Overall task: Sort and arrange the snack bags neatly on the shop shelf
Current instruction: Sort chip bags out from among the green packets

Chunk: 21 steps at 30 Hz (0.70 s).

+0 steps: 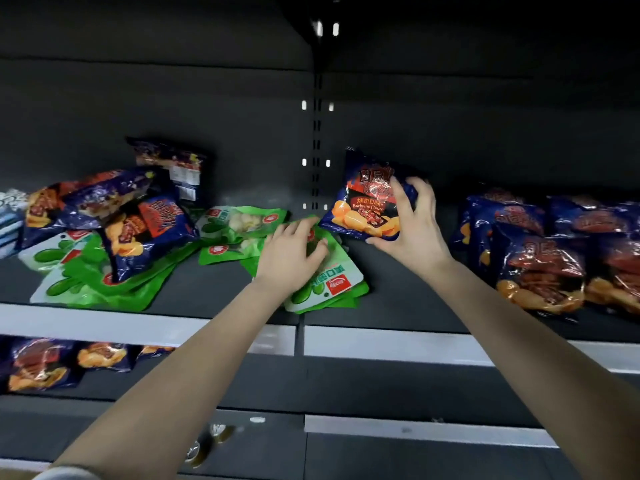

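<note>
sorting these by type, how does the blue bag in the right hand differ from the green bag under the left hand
The blue barbecue bag is puffy and upright, gripped by the right hand; the green bag is flat, lying on the shelf under the left hand. Both are snack bags.

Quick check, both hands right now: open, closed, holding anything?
Left hand: open, fingers resting on a green snack bag.
Right hand: grips the blue barbecue chip bag.
</note>
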Available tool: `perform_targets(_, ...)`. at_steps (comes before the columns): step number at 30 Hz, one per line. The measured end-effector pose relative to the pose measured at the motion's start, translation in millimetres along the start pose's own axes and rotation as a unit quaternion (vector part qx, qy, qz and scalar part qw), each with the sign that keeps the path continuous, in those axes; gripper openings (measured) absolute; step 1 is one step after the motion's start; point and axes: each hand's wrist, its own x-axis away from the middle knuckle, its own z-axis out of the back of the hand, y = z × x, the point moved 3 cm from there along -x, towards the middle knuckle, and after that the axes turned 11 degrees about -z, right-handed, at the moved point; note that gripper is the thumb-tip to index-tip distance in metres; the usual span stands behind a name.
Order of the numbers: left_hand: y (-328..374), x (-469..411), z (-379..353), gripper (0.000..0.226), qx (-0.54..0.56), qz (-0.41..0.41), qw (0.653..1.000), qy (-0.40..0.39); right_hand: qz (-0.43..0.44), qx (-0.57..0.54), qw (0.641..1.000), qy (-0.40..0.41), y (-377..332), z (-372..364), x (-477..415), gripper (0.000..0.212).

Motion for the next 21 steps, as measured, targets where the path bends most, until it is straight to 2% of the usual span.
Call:
perform_targets(7,26.5,-26.5,-26.9,0.047,0.007,-0.012,0.999,-0.043,-0.048,0.053,0.997,-0.009,43.5,13.0,18.5,0.103)
perform_targets(12,32.7,-37.8,-45.4,0.052,-0.031,-0.009,0.995,-0.096,-0.045,0.098,0.993,-0.05,50.0,9.1,28.1,0.098)
perform_targets(21,36.9,-44.1,-59.0,0.049,-0.087,-0.043,0.989,-0.109,-0.095,0.127,0.985,-0.068,63.6,-0.6,20.6,0.093)
